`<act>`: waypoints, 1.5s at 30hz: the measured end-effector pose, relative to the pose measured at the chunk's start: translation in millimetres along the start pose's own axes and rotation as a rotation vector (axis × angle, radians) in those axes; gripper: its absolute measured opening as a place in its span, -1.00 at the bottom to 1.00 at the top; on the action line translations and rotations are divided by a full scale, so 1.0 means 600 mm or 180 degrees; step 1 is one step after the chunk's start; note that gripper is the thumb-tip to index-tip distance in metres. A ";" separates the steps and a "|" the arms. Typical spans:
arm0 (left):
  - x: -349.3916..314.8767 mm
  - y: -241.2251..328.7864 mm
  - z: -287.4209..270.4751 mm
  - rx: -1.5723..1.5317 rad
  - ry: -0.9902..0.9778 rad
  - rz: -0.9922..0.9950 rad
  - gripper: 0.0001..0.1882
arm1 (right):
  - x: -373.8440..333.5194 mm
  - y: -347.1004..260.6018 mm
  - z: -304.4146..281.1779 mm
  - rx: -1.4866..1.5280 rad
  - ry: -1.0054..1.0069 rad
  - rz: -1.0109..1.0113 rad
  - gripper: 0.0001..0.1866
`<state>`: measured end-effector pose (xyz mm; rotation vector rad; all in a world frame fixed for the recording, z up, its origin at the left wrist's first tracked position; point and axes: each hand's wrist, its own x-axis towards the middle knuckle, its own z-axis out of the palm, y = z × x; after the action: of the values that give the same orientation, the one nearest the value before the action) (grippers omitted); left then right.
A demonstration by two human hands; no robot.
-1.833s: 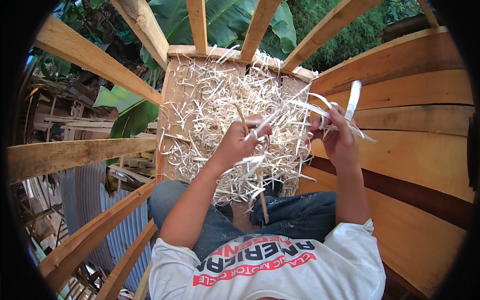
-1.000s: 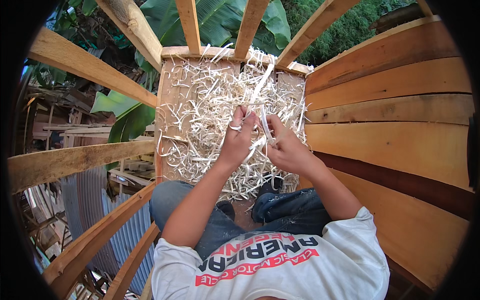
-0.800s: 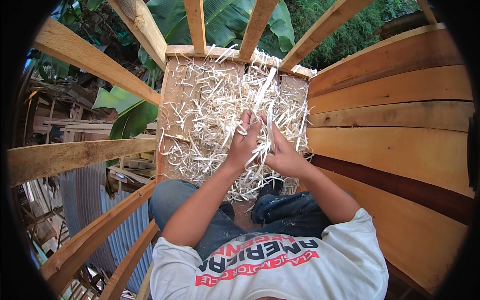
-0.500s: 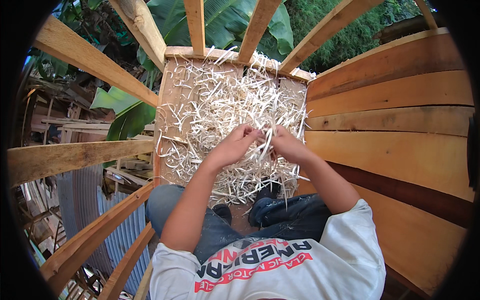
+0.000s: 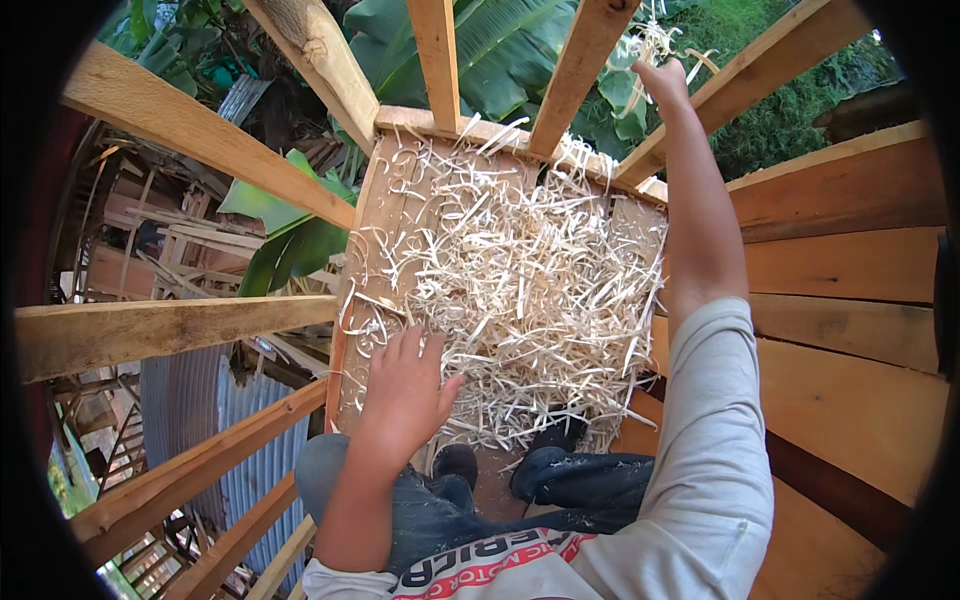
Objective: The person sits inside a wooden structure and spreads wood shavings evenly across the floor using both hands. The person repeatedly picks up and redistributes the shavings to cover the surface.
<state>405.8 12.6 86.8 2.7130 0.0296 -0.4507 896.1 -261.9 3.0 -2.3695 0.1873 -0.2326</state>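
Note:
A spread of pale, curled wood shavings [image 5: 530, 290] covers much of the plank floor [image 5: 385, 225] in front of my feet. My right hand [image 5: 662, 82] is stretched far out past the upright slats at the far right, closed on a bunch of wood shavings [image 5: 655, 42] whose ends stick out above and beside it. Some of that hand's fingers are hidden. Low over the left edge of the pile is my left hand [image 5: 405, 385], palm down, fingers apart, holding nothing.
Wooden slats [image 5: 433, 70] rise along the far and left sides with gaps between them. At right stands a plank wall [image 5: 840, 270]. Beyond the slats are green leaves [image 5: 470, 50] and, lower left, corrugated metal sheets [image 5: 245, 420]. My shoes [image 5: 455, 462] rest at the pile's near edge.
My hands were together over the pile, handling shavings. The right has since reached forward and right between the slats with a bunch; the left has dropped back left and opened. The view has shifted.

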 end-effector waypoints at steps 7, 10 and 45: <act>0.003 0.043 -0.004 -0.0303 -0.0204 0.0344 -0.50 | -0.275 0.099 0.077 -0.0558 -0.1812 -0.0284 -0.15; 0.019 0.033 0.010 -0.0241 -0.0378 0.0290 -0.50 | -0.435 0.181 0.110 -0.1551 -0.2603 -0.0428 0.38; 0.138 0.032 0.034 -0.1884 0.0249 0.1483 -0.73 | -0.617 -0.081 -0.369 0.1464 -0.2238 0.1142 -0.78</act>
<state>479.8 -16.5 50.4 2.0624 -0.3788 -0.1577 490.5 -300.0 152.2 -1.7902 0.1881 0.6543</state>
